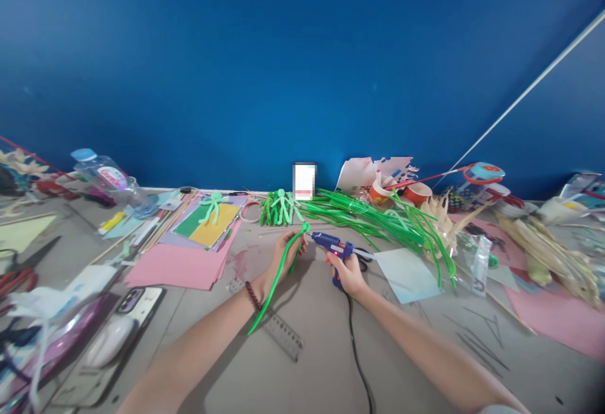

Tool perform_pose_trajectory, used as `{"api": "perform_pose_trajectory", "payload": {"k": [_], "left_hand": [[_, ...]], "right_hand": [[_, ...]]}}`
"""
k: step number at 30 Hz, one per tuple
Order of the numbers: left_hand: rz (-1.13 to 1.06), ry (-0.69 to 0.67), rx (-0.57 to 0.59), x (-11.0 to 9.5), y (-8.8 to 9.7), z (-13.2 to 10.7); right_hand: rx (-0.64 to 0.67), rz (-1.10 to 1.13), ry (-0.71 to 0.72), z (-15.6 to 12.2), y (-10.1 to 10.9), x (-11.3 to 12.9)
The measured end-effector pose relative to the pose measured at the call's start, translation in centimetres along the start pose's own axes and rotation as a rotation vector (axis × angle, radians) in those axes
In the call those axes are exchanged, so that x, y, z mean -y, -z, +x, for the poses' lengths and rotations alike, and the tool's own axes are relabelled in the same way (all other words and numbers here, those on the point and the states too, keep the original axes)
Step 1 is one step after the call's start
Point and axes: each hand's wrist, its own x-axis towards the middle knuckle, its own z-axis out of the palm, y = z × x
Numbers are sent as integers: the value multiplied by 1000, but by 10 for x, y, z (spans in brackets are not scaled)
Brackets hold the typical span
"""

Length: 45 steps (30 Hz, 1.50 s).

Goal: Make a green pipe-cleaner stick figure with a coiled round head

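My left hand [283, 255] is closed on a long green pipe cleaner [271, 291], pinched near its looped top end. Its tail hangs down past my wrist, which wears a dark bead bracelet. My right hand [350, 273] grips a blue hot glue gun [333, 247], with its nozzle pointing left at the loop of the pipe cleaner. A black cord [355, 351] runs from the gun toward me. Both hands hover over the grey table [312, 313], with a clear ruler [278, 326] lying below them.
Green pipe-cleaner figures [281, 207] and a pile of green stems [378, 218] lie behind the hands. Pink paper [184, 263], coloured sheets, a phone [137, 300] and a water bottle [106, 178] sit left. Paper cups [401, 192], dried husks [553, 250] and a pale blue sheet [409, 273] lie right.
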Motion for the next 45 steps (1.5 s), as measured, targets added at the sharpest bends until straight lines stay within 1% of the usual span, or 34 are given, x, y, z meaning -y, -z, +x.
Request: {"api": "perform_pose_trajectory", "payload": {"k": [10, 17, 23, 30, 35, 42, 45], "left_hand": [[15, 24, 14, -6, 0, 0], [3, 17, 25, -1, 1, 1], [-8, 22, 42, -1, 1, 2], [-21, 8, 21, -1, -1, 2], [13, -13, 19, -3, 0, 2], [44, -6, 13, -7, 1, 0], [23, 6, 8, -8, 0, -1]], "right_hand": [[-12, 5, -18, 0, -1, 3], [-29, -3, -21, 0, -2, 3], [-27, -15, -9, 0, -1, 0], [-20, -19, -1, 0, -1, -1], [-28, -13, -15, -1, -1, 3], [-37, 16, -24, -1, -3, 5], [-34, -7, -1, 0, -3, 2]]}}
